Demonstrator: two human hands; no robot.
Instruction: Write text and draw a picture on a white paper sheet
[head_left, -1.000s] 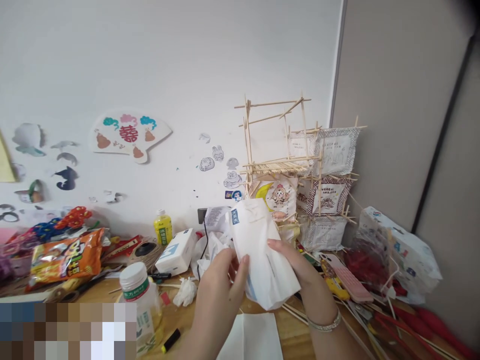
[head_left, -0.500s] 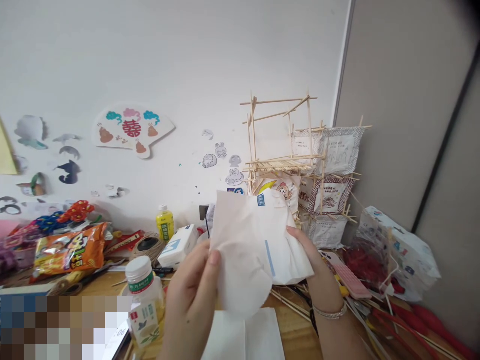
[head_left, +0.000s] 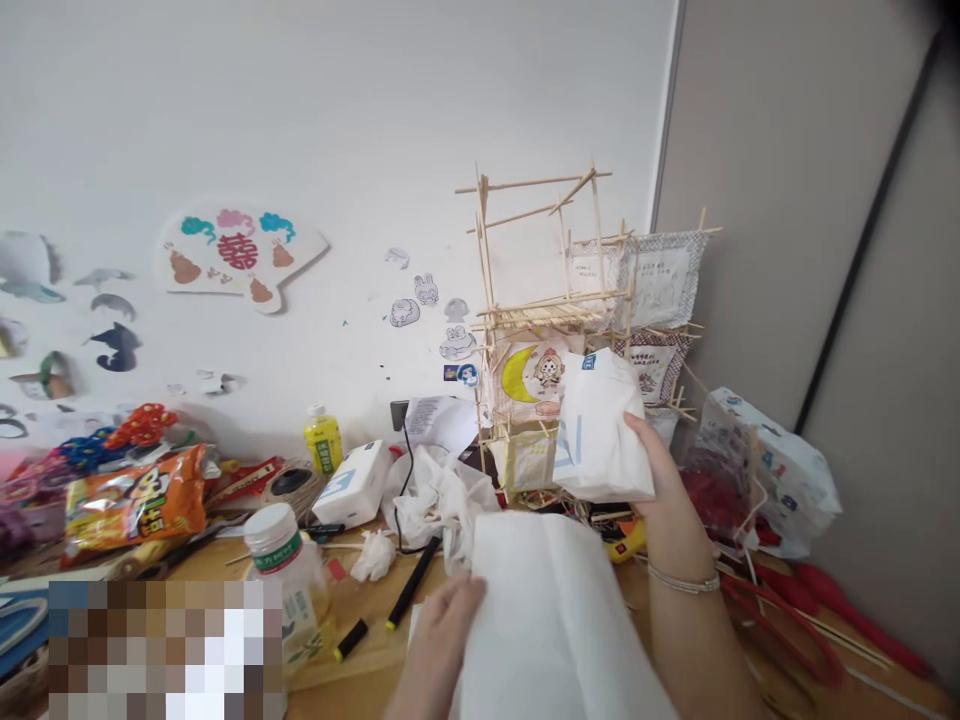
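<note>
My left hand (head_left: pixel 448 622) is low in the middle, its fingers closed on the edge of a white tissue (head_left: pixel 551 610) that hangs creased in front of me. Farther off to the right, my right hand (head_left: pixel 652 462) grips a soft white tissue pack (head_left: pixel 604 430) with blue print by its right side. A bracelet circles that wrist. Pack and tissue are apart. Beyond my left hand lie a black marker (head_left: pixel 414 583), its cap (head_left: pixel 350 640) and a crumpled tissue (head_left: pixel 373 556).
A stick frame (head_left: pixel 540 315) with drawn panels stands behind the pack. To the left are a plastic bottle (head_left: pixel 274 530), another tissue pack (head_left: pixel 352 483), a yellow drink bottle (head_left: pixel 323 440) and an orange snack bag (head_left: pixel 136 497). Red-handled scissors (head_left: pixel 787 640) lie at right.
The tissue has come away from the pack and moved down toward me with my left hand. My right hand has shifted right with the pack. The view has turned slightly right.
</note>
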